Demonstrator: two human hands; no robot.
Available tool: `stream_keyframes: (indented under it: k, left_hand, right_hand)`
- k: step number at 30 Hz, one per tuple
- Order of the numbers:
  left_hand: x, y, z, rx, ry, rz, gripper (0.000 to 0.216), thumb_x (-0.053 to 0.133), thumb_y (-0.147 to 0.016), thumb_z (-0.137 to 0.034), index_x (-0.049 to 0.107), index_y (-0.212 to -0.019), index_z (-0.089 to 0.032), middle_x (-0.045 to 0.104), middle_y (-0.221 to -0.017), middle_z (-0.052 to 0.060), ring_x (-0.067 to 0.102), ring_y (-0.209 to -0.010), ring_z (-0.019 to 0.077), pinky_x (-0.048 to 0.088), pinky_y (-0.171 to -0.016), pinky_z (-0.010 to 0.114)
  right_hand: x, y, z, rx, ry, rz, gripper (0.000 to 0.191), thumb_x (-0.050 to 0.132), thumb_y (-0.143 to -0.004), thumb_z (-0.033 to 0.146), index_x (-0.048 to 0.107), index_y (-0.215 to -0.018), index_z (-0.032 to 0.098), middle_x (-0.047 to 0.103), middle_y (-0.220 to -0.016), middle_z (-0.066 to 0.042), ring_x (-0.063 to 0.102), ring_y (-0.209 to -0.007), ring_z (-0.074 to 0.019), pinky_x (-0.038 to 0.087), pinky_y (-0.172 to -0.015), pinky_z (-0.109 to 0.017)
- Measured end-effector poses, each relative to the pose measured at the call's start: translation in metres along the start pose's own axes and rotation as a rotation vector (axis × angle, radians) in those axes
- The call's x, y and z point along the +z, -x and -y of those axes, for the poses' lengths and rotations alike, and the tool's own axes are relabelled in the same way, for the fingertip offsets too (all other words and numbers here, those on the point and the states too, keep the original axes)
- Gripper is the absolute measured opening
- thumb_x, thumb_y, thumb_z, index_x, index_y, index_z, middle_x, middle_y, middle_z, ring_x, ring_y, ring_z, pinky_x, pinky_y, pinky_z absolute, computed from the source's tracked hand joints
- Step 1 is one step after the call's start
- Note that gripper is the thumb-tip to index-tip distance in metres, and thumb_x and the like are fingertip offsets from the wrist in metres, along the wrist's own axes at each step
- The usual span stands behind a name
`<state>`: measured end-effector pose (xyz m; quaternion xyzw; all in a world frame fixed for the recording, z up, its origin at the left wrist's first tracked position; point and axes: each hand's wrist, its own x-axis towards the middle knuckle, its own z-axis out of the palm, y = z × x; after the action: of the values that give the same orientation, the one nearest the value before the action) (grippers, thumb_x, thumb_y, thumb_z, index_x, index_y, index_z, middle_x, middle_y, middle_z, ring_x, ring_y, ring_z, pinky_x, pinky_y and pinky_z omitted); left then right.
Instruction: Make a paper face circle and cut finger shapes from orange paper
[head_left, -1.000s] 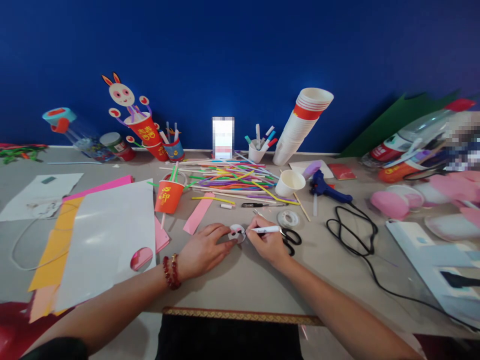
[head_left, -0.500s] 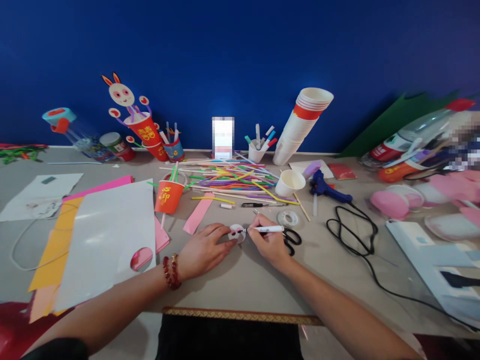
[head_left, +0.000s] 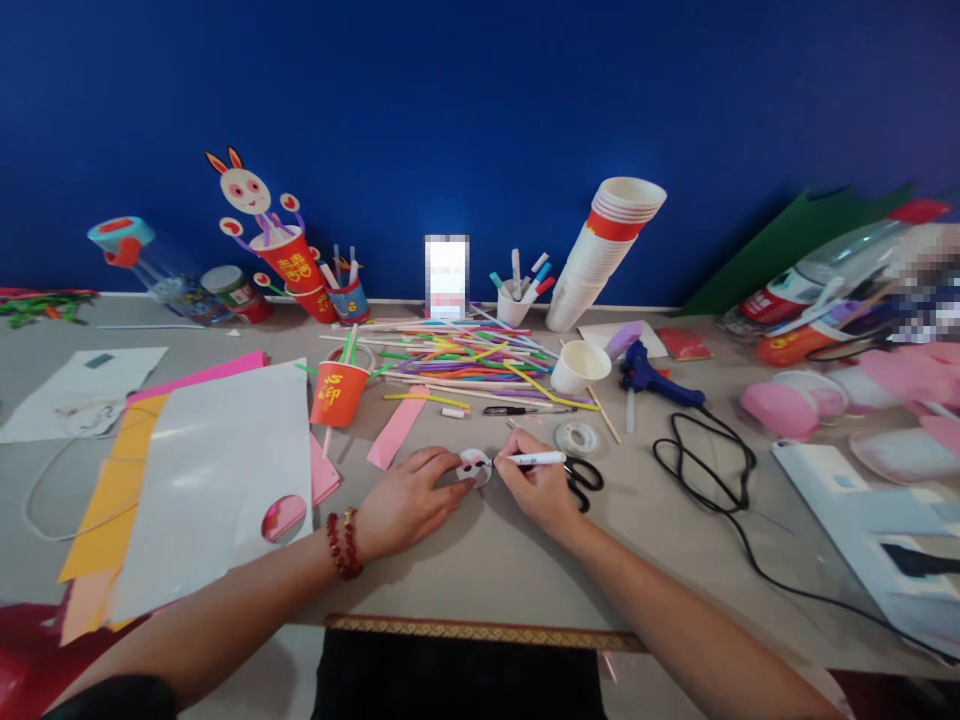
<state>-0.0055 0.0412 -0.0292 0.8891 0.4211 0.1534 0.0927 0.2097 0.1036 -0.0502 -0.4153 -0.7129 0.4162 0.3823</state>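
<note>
- Down at the front of the tabletop point(head_left: 465, 570), a small white disc point(head_left: 481, 473) lies between the two hands, pink patches and dark marks on its face!
- The left hand point(head_left: 409, 502) lies low with fingers extended, not curled into a fist, its fingertips and thumb resting on the disc's left side.
- Over to the right hand point(head_left: 536, 490): closed in a writing grip around a white marker point(head_left: 541, 459), dark tip angled in at the disc's right edge; whether it touches is too small to tell.
- Red beaded bracelets point(head_left: 343, 545) circle the left wrist.
- Just beside the right hand, black-handled scissors point(head_left: 585, 474) lie partly hidden behind it, and a tape roll point(head_left: 577, 437) sits just beyond.
- Up past the disc, a small white cap point(head_left: 453, 412) and a black pen point(head_left: 517, 411) lie on their sides, with a pink paper strip point(head_left: 397, 432) slanting toward the left hand.
- Further back, what a spread of colour: thin craft sticks point(head_left: 457, 352) heaped together, a white cup point(head_left: 577, 370) at their right end, an orange-red cup point(head_left: 339, 398) at their left.
- Out right, a blue glue gun point(head_left: 656, 382); out left, a big white sheet point(head_left: 225, 480) over coloured paper point(head_left: 112, 495).
</note>
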Motion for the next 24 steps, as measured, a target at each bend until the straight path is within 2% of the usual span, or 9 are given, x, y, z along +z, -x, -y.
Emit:
stream_keyframes:
  k: [15, 24]
  left_hand:
    - [-0.0005, -0.0001, 0.0000, 0.002, 0.018, -0.013, 0.033, 0.051, -0.092, -0.022, 0.058, -0.124, -0.024, 0.056, -0.125, 0.012, 0.052, -0.116, 0.0254, 0.049, -0.097, 0.045]
    - [0.0008, 0.0000, 0.0012, 0.006, 0.028, -0.047, 0.030, 0.050, -0.093, -0.023, 0.060, -0.122, -0.024, 0.057, -0.124, 0.011, 0.053, -0.116, 0.0240, 0.049, -0.097, 0.043]
  right_hand:
    - [-0.0014, 0.0002, 0.0022, 0.011, -0.011, -0.007, 0.017, 0.051, -0.080, 0.015, 0.048, -0.064, 0.021, 0.044, -0.058, 0.005, 0.039, -0.054, -0.0118, 0.030, -0.051, -0.025]
    - [-0.0014, 0.0004, 0.0028, 0.015, -0.137, -0.123, 0.012, 0.056, -0.086, 0.023, 0.053, -0.076, 0.021, 0.051, -0.066, 0.003, 0.047, -0.059, -0.0131, 0.037, -0.055, -0.025]
